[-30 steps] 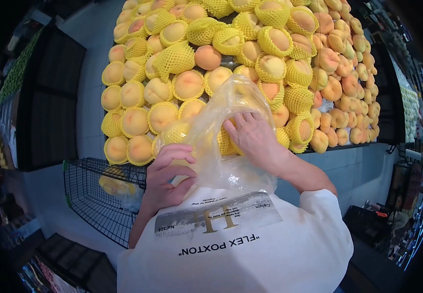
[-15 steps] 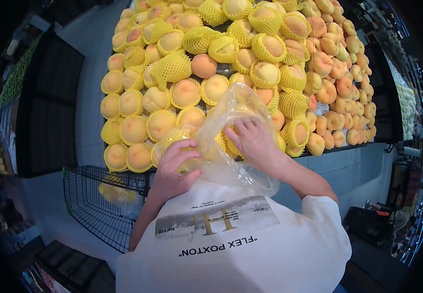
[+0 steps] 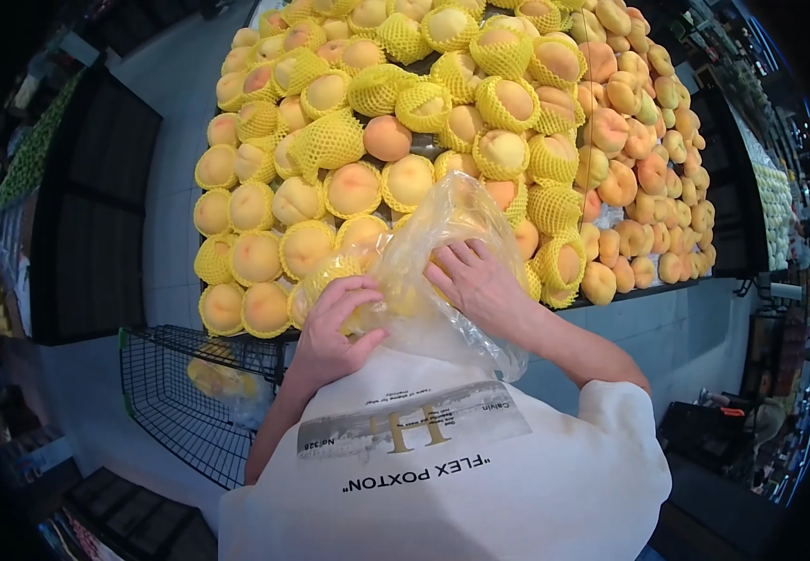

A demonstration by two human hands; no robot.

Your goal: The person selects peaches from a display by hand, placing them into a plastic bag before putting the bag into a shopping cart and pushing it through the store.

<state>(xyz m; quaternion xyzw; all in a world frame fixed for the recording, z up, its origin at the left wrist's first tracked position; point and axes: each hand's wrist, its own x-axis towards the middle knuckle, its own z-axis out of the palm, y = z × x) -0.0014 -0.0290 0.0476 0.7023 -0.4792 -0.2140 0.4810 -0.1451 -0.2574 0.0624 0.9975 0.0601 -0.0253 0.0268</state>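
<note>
A clear plastic bag point(image 3: 453, 208) lies puffed up in front of my chest, over the near edge of the peach display. My left hand point(image 3: 337, 325) curls around the bag's left side, with a peach in yellow foam netting point(image 3: 330, 269) just beyond its fingers. On the right, my right hand point(image 3: 480, 285) presses its bent fingers into the film and grips it. Yellow netting shows blurred through the plastic between my hands; what exactly lies inside, I cannot make out. A bare peach point(image 3: 387, 139) sits among the netted ones farther back.
Rows of netted peaches point(image 3: 257, 257) fill the left and middle of the display. Unwrapped flat peaches point(image 3: 652, 173) are heaped at right. A wire shopping cart point(image 3: 180, 397) holding a bagged yellow item point(image 3: 222, 372) stands at lower left. Dark produce stands point(image 3: 96, 206) flank the aisle.
My right hand has shifted slightly down and left on the plastic bag. The bag's top has sunk a little and its opening looks more closed. My left hand stays nearly still.
</note>
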